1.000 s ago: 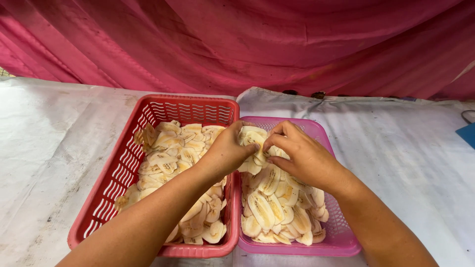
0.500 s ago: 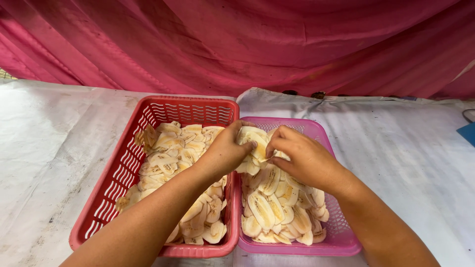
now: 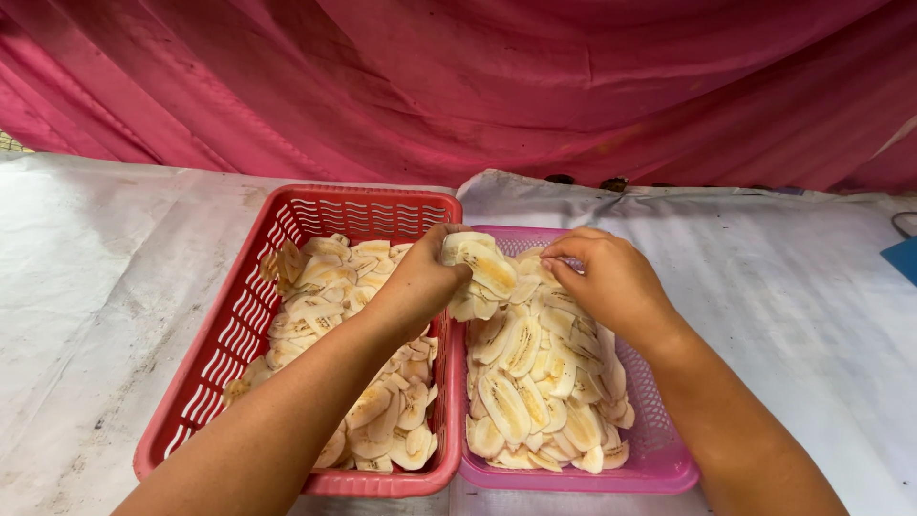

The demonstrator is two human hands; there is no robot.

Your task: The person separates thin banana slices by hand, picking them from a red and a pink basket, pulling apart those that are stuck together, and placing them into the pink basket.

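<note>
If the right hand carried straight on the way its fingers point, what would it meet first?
Probably the banana slices held in the left hand; the right hand points left toward them, though depth is unclear.

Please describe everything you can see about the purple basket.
The purple basket is a rectangular plastic tray with slotted walls and a raised rim. It sits level on the white cloth, its left side against the red basket. Pale banana slices fill it. The right hand reaches into its far end.
</note>
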